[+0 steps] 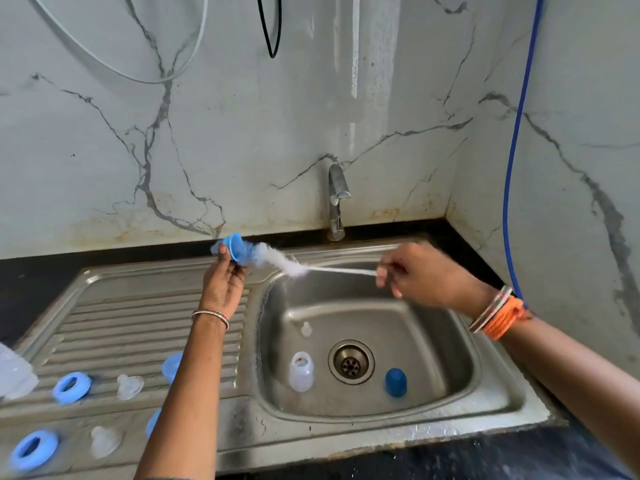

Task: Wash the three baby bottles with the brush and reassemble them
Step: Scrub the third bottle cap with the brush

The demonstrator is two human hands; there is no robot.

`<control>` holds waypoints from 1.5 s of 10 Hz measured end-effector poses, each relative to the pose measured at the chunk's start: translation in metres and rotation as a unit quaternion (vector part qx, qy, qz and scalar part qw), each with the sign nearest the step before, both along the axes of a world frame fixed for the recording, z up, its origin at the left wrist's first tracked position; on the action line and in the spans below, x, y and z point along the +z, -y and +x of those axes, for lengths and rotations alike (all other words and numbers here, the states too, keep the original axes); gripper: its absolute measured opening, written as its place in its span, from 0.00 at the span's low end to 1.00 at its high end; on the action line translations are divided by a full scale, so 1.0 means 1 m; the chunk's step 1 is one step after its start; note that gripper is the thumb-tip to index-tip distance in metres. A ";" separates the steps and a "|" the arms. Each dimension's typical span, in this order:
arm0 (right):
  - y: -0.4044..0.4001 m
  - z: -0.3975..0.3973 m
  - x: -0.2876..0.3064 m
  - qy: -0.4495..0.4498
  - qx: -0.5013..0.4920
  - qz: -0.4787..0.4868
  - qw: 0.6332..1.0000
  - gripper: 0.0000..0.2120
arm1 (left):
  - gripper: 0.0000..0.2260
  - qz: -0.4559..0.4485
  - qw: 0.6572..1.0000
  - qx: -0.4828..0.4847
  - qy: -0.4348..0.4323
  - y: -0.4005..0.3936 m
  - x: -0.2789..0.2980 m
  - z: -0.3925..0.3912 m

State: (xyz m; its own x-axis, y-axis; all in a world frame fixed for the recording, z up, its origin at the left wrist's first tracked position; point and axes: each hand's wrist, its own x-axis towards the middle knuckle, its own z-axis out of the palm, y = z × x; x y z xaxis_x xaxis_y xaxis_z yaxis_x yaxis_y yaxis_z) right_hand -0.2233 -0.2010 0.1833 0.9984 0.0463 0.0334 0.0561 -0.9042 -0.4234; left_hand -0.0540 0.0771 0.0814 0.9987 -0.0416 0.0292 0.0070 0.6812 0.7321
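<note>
Nearest me, at the front left corner of the steel drainboard (pixel 114 317), a light blue screw ring (pixel 34 449) lies flat, and just to its right a clear silicone teat (pixel 104 441) sits on its base. One row further back lie a second blue ring (pixel 72 388) and a second teat (pixel 129 386). A clear baby bottle (pixel 15 374) lies at the drainboard's left edge, cut off by the frame. Two more blue pieces, one (pixel 172 366) behind the other (pixel 153 422), peek out from behind my left forearm; I cannot tell what they are.

In the sink basin (pixel 446 344), a small clear bottle (pixel 301 371) stands left of the drain (pixel 351 362) and a dark blue cap (pixel 396 382) stands right of it, both on the basin floor. A small clear teat-like piece (pixel 306 330) sits further back, toward the basin's left wall.

Above the ridge between drainboard and basin, my left hand (pixel 223 282) is raised, fingertips curled round a light blue bottle cap (pixel 232 248) held above the drainboard's back edge. My right hand (pixel 415 277), over the basin's back rim, pinches the thin white handle of the bottle brush (pixel 287 263); its white bristle head reaches left and touches the cap's opening. The brush and cap are blurred.

Behind the basin, the tap (pixel 336 202) rises at the sink's back edge against the marble wall (pixel 242 133), and a blue hose (pixel 516 188) hangs down in the right corner.
</note>
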 end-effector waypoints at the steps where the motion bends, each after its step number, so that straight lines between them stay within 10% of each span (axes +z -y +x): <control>1: 0.000 -0.001 -0.007 0.335 -0.006 -0.295 0.895 0.10 | 0.17 0.003 0.999 0.008 -0.048 0.005 -0.003 -0.002; 2: -0.001 0.004 -0.010 0.280 -0.039 -0.218 0.934 0.10 | 0.20 0.016 0.998 0.007 -0.059 0.012 -0.003 -0.004; 3: -0.005 0.002 -0.006 -0.271 -0.054 0.218 0.936 0.13 | 0.18 0.003 0.998 0.037 -0.041 0.008 -0.007 -0.004; 4: 0.021 -0.009 -0.013 -0.432 0.001 0.391 0.813 0.16 | 0.29 0.011 0.991 0.105 -0.085 -0.024 -0.010 0.004; 6: 0.057 -0.020 -0.011 -0.351 -0.024 0.473 0.807 0.11 | 0.07 0.043 0.989 0.085 -0.117 -0.022 -0.004 0.012; 9: 0.048 0.011 -0.038 -0.227 -0.135 0.365 0.893 0.15 | 0.09 0.278 0.919 -0.227 -0.165 0.086 -0.078 -0.003; 12: 0.068 0.039 -0.062 -0.240 -0.126 0.334 0.903 0.16 | 0.13 0.538 0.819 -0.175 -0.095 0.147 -0.201 0.042; 13: 0.068 0.058 -0.068 -0.241 -0.123 0.340 0.901 0.16 | 0.20 0.642 0.747 -0.172 -0.019 0.155 -0.217 0.054; 15: 0.051 0.083 -0.080 -0.241 -0.145 0.377 0.883 0.16 | 0.22 0.851 0.458 -0.207 0.151 0.165 -0.211 0.062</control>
State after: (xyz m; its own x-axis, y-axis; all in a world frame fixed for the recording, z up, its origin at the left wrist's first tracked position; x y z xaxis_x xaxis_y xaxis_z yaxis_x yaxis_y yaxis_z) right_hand -0.1407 -0.2522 0.1035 0.8712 -0.0673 -0.4863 -0.4823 -0.3024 -0.8222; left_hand 0.0084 -0.0875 -0.1301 0.8560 -0.4444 -0.2642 -0.3984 -0.8927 0.2108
